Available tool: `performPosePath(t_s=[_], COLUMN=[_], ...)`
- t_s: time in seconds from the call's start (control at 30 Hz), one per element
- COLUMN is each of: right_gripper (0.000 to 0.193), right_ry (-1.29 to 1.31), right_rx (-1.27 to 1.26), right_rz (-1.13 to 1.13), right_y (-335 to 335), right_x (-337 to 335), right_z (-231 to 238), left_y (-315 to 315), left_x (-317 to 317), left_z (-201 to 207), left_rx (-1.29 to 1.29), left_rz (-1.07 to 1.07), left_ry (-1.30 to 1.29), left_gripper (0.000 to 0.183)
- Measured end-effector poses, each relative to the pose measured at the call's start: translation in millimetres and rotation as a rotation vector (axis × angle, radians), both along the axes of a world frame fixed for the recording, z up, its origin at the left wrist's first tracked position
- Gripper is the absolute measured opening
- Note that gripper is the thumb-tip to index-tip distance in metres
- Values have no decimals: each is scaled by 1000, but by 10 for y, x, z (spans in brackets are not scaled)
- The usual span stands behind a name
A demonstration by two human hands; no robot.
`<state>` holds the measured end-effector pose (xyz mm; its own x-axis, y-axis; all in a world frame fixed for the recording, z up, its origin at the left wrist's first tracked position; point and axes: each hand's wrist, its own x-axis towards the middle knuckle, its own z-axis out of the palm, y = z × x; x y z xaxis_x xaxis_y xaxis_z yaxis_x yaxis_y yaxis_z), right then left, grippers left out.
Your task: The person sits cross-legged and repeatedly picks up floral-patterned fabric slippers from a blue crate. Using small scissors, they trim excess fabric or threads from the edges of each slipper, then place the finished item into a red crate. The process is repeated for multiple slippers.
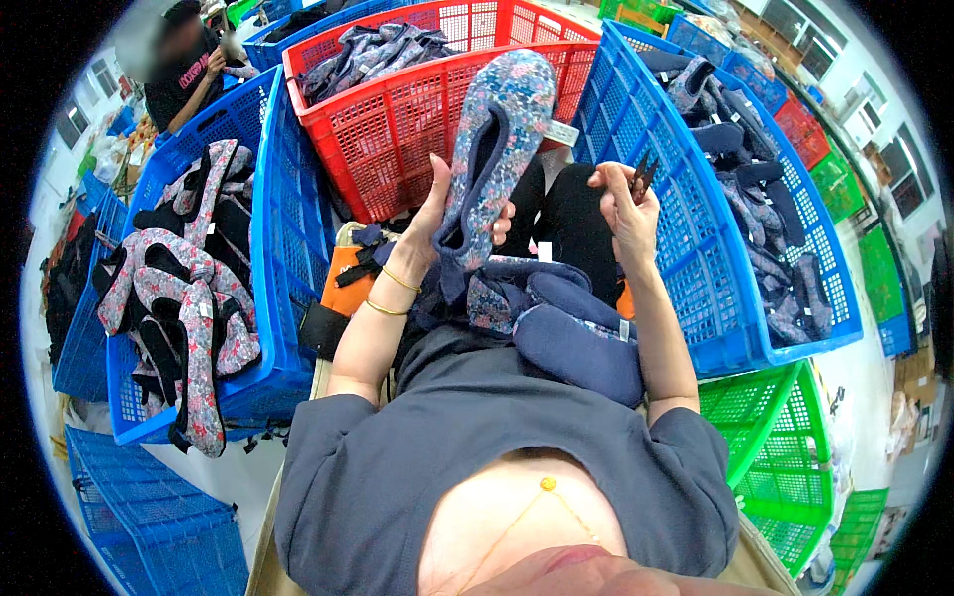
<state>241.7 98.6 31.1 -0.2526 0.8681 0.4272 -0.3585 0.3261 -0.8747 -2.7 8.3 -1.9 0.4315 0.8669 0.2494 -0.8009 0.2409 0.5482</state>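
My left hand (434, 207) grips a floral blue fabric slipper (517, 99), held upright above my lap with its dark-lined opening showing. A small white tag (562, 133) sticks out from the slipper's right side. To the right of it, my right hand (628, 217) is closed on small dark thread snips (646, 171), whose blades point up. The snips are apart from the slipper. More slippers lie across my lap, some floral and some with plain navy soles (576, 350) facing up.
A red crate (388, 149) with slippers stands ahead. Blue crates flank me: the left one (278, 248) holds pink-and-grey floral slippers (199, 288), the right one (656, 209) navy floral ones. A green crate (775, 437) sits at lower right. Another person (184, 79) is at far left.
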Motion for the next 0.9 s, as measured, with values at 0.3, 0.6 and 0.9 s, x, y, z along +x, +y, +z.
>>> performPosePath(t_s=[0.3,0.6,0.9], right_gripper=[15,17,19], right_ry=[54,139,16], right_rx=[-117,-153,-441], right_rz=[75,-117,-154], right_y=[171,391,750], right_x=[-356,-239,-227], right_z=[395,356,-507], left_y=[34,-431,-273], left_x=[491,422,314], left_z=[367,385,66], left_rx=[15,434,619], left_rz=[151,1107,1300], left_ry=[407,1410,1633], left_gripper=[91,39,19])
